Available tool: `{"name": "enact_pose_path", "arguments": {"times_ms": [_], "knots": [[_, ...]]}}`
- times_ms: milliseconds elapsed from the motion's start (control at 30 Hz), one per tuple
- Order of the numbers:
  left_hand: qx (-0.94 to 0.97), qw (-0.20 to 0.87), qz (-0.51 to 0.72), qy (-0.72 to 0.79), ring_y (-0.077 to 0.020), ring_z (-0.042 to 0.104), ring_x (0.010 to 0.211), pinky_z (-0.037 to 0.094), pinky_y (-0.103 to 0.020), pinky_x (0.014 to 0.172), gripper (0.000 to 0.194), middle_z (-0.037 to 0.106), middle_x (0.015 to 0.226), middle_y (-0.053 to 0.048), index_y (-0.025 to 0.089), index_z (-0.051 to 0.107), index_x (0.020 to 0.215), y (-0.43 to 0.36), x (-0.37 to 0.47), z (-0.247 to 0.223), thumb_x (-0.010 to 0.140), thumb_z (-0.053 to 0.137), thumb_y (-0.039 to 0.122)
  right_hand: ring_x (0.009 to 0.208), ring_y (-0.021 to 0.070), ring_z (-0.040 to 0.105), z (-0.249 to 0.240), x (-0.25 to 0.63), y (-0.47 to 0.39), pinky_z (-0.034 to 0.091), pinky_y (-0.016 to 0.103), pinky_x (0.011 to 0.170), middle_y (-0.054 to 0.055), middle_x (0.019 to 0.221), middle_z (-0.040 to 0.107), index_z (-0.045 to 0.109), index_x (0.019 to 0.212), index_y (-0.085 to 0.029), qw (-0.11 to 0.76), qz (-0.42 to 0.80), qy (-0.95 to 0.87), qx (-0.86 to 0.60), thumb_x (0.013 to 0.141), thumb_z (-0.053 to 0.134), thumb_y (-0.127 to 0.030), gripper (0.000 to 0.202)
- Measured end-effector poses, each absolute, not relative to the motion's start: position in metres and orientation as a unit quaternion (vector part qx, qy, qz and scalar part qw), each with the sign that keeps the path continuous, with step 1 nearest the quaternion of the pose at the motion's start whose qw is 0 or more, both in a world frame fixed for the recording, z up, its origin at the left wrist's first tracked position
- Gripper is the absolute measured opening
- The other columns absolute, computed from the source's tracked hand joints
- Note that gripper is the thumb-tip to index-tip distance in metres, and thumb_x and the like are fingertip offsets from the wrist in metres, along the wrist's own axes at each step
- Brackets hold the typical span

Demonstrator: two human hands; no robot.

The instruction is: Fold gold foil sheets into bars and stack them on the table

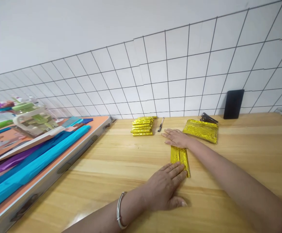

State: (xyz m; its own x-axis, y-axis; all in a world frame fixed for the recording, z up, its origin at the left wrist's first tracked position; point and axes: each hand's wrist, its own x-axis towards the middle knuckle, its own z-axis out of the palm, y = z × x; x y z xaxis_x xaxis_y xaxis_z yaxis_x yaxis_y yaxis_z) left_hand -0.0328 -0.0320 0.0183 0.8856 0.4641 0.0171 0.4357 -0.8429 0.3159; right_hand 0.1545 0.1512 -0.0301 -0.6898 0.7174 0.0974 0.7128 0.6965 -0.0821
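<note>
Lying far left of the gold foil strip (pixel 175 155) was a turquoise roll (pixel 41 164); nearer to the strip came stacked gold foil rolls (pixel 142 127) and a pen (pixel 160 125). The left hand (pixel 162 187) rested flat over the strip's near end, fingers extended, grasping nothing. The strip lay on the wooden table (pixel 102 168), its far end beneath the right hand (pixel 176 138), also flat and gripping nothing. Right of the strip sat a gold foil packet (pixel 201 130).

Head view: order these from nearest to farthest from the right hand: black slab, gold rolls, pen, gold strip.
1. Gold strip, beneath the right hand
2. Pen, just left
3. Gold rolls, farther left
4. Black slab, upright, over to the right
</note>
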Motion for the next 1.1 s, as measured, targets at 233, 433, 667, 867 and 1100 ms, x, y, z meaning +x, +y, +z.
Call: {"name": "enact_pose_path", "arguments": {"times_ms": [233, 433, 667, 867, 1100], "knots": [[0.952, 0.144, 0.066, 0.261, -0.0292, 0.011, 0.138, 0.015, -0.047, 0.111, 0.081, 0.012, 0.149, -0.014, 0.014, 0.016, 0.143, -0.032, -0.031, 0.014, 0.083, 0.033, 0.065, 0.134, 0.0244, 0.024, -0.029, 0.15, 0.142, 0.019, 0.042, 0.105, 0.006, 0.148, 0.025, 0.028, 0.141, -0.027, 0.073, -0.022, -0.909, -0.409, 0.09, 0.022, -0.057, 0.06], [0.958, 0.134, 0.05, 0.247, -0.0305, 0.014, 0.137, 0.015, -0.049, 0.11, 0.077, 0.018, 0.148, -0.013, 0.018, 0.02, 0.143, -0.029, -0.028, 0.009, 0.083, 0.031, 0.065, 0.133, 0.0243, 0.027, -0.027, 0.149, 0.138, 0.022, 0.041, 0.104, 0.007, 0.147, 0.027, 0.031, 0.14, -0.026, 0.068, -0.044, -0.906, -0.415, 0.09, 0.021, -0.055, 0.059], [0.959, 0.133, 0.04, 0.245, -0.0308, 0.015, 0.137, 0.015, -0.049, 0.11, 0.076, 0.018, 0.148, -0.014, 0.018, 0.02, 0.142, -0.029, -0.028, 0.012, 0.083, 0.03, 0.065, 0.129, 0.0258, 0.033, -0.025, 0.149, 0.141, 0.026, 0.043, 0.1, 0.007, 0.145, 0.032, 0.034, 0.138, -0.028, 0.064, -0.056, -0.907, -0.413, 0.09, 0.023, -0.054, 0.056], [0.959, 0.127, 0.047, 0.247, -0.0304, 0.015, 0.137, 0.015, -0.048, 0.11, 0.076, 0.018, 0.148, -0.013, 0.017, 0.022, 0.142, -0.028, -0.028, 0.011, 0.083, 0.029, 0.066, 0.12, 0.0267, 0.043, -0.019, 0.146, 0.148, 0.031, 0.043, 0.095, 0.009, 0.135, 0.047, 0.045, 0.131, -0.025, 0.08, -0.063, -0.907, -0.409, 0.091, 0.028, -0.047, 0.049], [0.959, 0.113, 0.058, 0.252, -0.0293, 0.016, 0.137, 0.017, -0.045, 0.11, 0.076, 0.018, 0.148, -0.013, 0.018, 0.021, 0.142, -0.03, -0.029, 0.009, 0.084, 0.028, 0.066, 0.113, 0.0265, 0.049, 0.002, 0.157, 0.134, 0.031, 0.042, 0.096, 0.013, 0.12, 0.058, 0.058, 0.118, -0.017, 0.12, -0.086, -0.89, -0.431, 0.093, 0.029, -0.032, 0.041]]}}
